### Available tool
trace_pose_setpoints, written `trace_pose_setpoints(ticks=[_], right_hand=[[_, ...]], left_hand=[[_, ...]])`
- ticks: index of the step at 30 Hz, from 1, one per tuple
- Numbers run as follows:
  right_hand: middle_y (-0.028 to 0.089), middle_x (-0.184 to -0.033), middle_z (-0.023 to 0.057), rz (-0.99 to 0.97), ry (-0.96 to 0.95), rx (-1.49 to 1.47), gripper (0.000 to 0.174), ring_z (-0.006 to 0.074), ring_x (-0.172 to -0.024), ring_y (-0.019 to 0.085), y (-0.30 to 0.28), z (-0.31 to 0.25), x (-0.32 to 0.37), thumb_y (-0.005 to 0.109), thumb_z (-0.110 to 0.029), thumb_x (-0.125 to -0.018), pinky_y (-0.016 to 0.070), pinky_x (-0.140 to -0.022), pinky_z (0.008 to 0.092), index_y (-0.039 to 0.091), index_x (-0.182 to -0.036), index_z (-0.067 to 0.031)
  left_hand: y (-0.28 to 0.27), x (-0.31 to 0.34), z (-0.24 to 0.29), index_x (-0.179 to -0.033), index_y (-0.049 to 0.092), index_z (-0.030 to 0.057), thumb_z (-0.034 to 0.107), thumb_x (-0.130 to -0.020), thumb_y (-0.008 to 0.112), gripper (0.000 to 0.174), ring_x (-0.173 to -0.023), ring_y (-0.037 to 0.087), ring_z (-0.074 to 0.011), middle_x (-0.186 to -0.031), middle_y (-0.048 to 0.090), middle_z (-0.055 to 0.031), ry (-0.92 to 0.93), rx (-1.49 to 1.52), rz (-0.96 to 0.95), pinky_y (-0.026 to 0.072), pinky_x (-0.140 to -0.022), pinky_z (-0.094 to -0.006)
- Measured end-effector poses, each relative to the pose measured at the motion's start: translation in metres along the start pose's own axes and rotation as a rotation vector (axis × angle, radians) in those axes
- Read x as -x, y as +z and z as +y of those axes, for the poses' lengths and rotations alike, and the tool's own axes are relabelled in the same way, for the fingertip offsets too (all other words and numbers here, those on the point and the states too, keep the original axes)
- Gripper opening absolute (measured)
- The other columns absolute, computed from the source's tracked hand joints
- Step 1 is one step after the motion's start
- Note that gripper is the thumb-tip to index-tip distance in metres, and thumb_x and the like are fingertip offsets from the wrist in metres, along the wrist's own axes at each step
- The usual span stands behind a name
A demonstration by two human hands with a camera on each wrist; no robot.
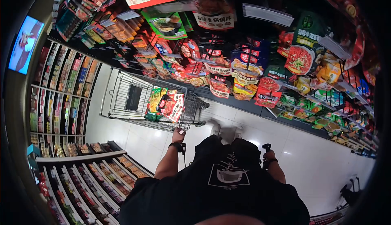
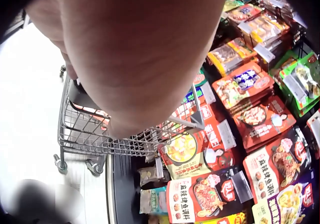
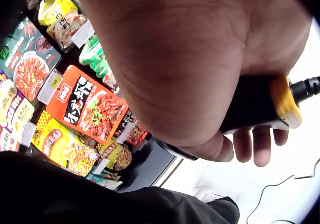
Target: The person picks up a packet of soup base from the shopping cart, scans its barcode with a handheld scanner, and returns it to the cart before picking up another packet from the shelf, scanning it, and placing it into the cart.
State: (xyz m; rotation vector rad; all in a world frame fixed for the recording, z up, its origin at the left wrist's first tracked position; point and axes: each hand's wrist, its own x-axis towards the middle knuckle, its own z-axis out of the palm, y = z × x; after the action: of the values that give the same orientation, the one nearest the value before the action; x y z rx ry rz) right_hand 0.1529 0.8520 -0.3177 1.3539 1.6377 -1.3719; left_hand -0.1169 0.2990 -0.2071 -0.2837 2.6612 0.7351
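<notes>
In the head view my left hand [image 1: 178, 136] grips the near edge of a wire shopping cart [image 1: 140, 122], at its corner. Several food pouches lie in the cart, among them a red and white seasoning pouch [image 1: 173, 104] and a green and yellow pouch [image 1: 155, 102]. The left wrist view shows the cart's wire side [image 2: 95, 145], while the forearm hides much of its top. Low at my side, my right hand [image 1: 269, 155] holds a black handheld device [image 3: 255, 104] with a yellow end and a cable, its fingers curled round it.
A hanging display of seasoning pouches [image 1: 248, 68] runs along the front. Stocked shelves [image 1: 61, 86] stand at the left, and a sloped shelf of packages [image 1: 89, 180] at the lower left. A lit screen [image 1: 26, 45] hangs at far left. White tiled floor [image 1: 301, 155] lies between.
</notes>
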Motion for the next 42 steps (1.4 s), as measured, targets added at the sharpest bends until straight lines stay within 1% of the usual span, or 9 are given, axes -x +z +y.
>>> trace_pose_setpoints(ticks=[2, 10, 22, 23, 25, 32, 36, 38, 42], right_hand=[[0.06, -0.076, 0.0143, -0.027, 0.002, 0.103, 0.037, 0.0299, -0.059, 0.065, -0.011, -0.015, -0.007, 0.056, 0.008, -0.071, 0.0539, -0.047, 0.0375, 0.053, -0.108, 0.0041], [0.063, -0.079, 0.0162, -0.059, -0.252, 0.543, 0.035, 0.0273, -0.06, 0.066, -0.013, -0.11, -0.025, 0.057, 0.0, -0.067, 0.052, -0.051, 0.0379, 0.052, -0.101, 0.0053], [0.063, -0.074, 0.0193, -0.031, -0.495, 0.793, 0.026, 0.0275, -0.06, 0.066, 0.102, -0.219, 0.03, 0.051, -0.003, -0.071, 0.0513, -0.057, 0.0378, 0.054, -0.096, 0.0032], [0.063, -0.074, 0.0198, -0.054, -0.499, 0.783, 0.026, 0.0279, -0.06, 0.066, 0.115, -0.215, 0.027, 0.051, -0.003, -0.071, 0.051, -0.055, 0.0383, 0.054, -0.095, 0.0037], [0.064, -0.075, 0.0186, -0.119, -0.488, 0.757, 0.027, 0.0265, -0.059, 0.066, 0.14, -0.216, 0.045, 0.053, -0.004, -0.071, 0.0502, -0.05, 0.037, 0.053, -0.097, 0.0037], [0.061, -0.067, 0.0148, -0.176, -0.376, 0.777, 0.021, 0.0238, -0.052, 0.062, 0.23, -0.226, 0.083, 0.058, -0.005, -0.073, 0.0488, -0.045, 0.0336, 0.054, -0.091, 0.0051], [0.057, -0.061, 0.0127, -0.07, -0.52, 0.697, 0.024, 0.0227, -0.047, 0.058, 0.272, -0.241, 0.094, 0.063, -0.012, -0.073, 0.0433, -0.041, 0.0361, 0.054, -0.088, 0.0045], [0.049, -0.064, 0.0058, -0.083, -0.464, 0.561, 0.028, 0.0156, -0.047, 0.049, 0.292, -0.26, 0.137, 0.064, -0.014, -0.077, 0.0377, -0.039, 0.0318, 0.049, -0.096, -0.001], [0.048, -0.068, 0.0064, -0.107, -0.417, 0.341, 0.028, 0.0155, -0.052, 0.05, 0.311, -0.277, 0.136, 0.061, -0.014, -0.077, 0.0382, -0.04, 0.0317, 0.046, -0.097, -0.0028]], left_hand=[[-0.012, 0.032, 0.013, -0.121, 0.055, 0.0019, 0.029, -0.078, 0.064, 0.051, -0.126, 0.041, -0.0349, -0.132, 0.044, -0.0258, -0.121, 0.06, -0.064, 0.0336, -0.104, -0.0369], [0.026, 0.157, -0.065, -0.123, 0.053, -0.001, 0.034, -0.08, 0.062, 0.056, -0.116, 0.051, -0.0325, -0.122, 0.056, -0.021, -0.336, 0.162, -0.185, 0.0416, -0.097, -0.0365], [0.081, 0.283, -0.153, -0.125, 0.051, -0.0014, 0.028, -0.083, 0.064, 0.053, -0.098, 0.06, -0.0222, -0.114, 0.061, -0.015, -0.817, 0.742, -0.109, 0.0479, -0.083, -0.0342], [0.086, 0.286, -0.17, -0.125, 0.051, -0.0014, 0.028, -0.083, 0.064, 0.053, -0.098, 0.06, -0.0222, -0.114, 0.061, -0.015, -0.819, 0.75, -0.114, 0.0479, -0.083, -0.0342], [0.098, 0.294, -0.206, -0.127, 0.05, 0.0022, 0.028, -0.085, 0.063, 0.051, -0.085, 0.062, -0.0194, -0.103, 0.064, -0.0091, -0.748, 0.804, 0.039, 0.0472, -0.061, -0.0315], [0.099, 0.35, -0.264, -0.116, 0.058, -0.0025, 0.019, -0.082, 0.067, 0.041, -0.072, 0.061, -0.0163, -0.092, 0.065, -0.0088, -0.936, 1.064, 0.345, 0.0488, -0.064, -0.0293], [0.12, 0.395, -0.298, -0.105, 0.062, 0.0001, 0.019, -0.081, 0.068, 0.032, -0.065, 0.06, -0.0158, -0.081, 0.063, -0.0055, -1.062, 1.112, 0.332, 0.0483, -0.058, -0.0291], [0.129, 0.413, -0.314, -0.103, 0.064, 0.0013, 0.019, -0.08, 0.068, 0.03, -0.063, 0.06, -0.0156, -0.078, 0.064, -0.0051, -1.076, 1.047, 0.255, 0.0483, -0.057, -0.0298], [0.139, 0.425, -0.332, -0.103, 0.065, 0.0021, 0.021, -0.08, 0.069, 0.03, -0.061, 0.061, -0.0162, -0.076, 0.064, -0.0055, -1.128, 1.081, 0.235, 0.0485, -0.056, -0.0304]])
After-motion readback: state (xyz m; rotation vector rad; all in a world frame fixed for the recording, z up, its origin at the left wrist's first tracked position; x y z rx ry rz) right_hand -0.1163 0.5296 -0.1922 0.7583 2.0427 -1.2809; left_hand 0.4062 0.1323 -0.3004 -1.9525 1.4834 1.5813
